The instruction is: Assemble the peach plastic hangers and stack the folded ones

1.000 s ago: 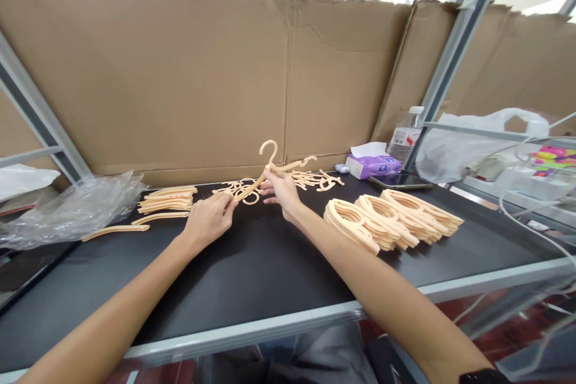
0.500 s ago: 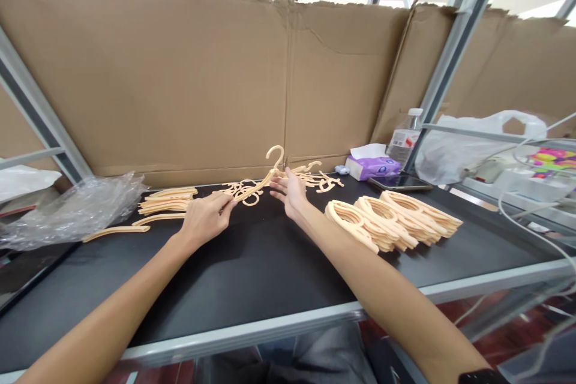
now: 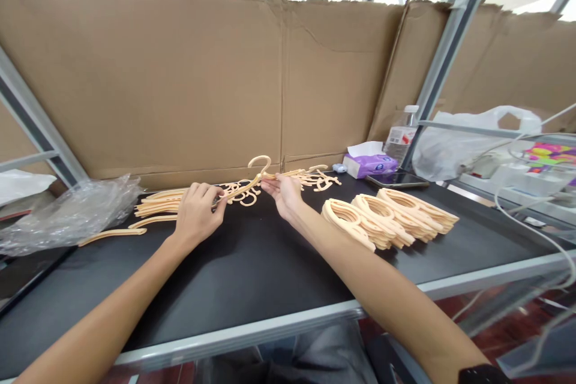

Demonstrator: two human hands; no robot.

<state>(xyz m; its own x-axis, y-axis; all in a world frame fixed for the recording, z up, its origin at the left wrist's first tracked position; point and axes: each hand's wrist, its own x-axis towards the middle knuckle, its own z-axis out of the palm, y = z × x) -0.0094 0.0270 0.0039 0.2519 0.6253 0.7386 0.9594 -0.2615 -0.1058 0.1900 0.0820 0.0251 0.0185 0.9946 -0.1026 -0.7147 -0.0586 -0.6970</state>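
Observation:
A pale beige plastic clothes hanger [image 3: 255, 182], its hook pointing up, is held above the back of the black table. My left hand [image 3: 200, 211] is closed around the hanger's left arm. Just below the hook, the fingers of my right hand [image 3: 287, 197] pinch the hanger's middle. Behind the hands lie loose curved hook pieces [image 3: 249, 199], with more thin pieces [image 3: 324, 180] to the right. Slim beige arm pieces [image 3: 155, 209] are piled beside my left hand, and one separate arm piece [image 3: 112, 234] rests further left.
Stacks of beige pieces with round openings [image 3: 342, 216] lie right of my right forearm. Behind them are a phone [image 3: 398, 179], a purple tissue pack [image 3: 371, 165] and a bottle [image 3: 400, 139]. Clear plastic wrap [image 3: 72, 210] lies at left. A cardboard wall [image 3: 202, 84] closes the back.
The hanger has tilted lower, its hook shifting left and down. My right hand's spread fingers have closed on its middle. My left hand has moved slightly left, still gripping the arm.

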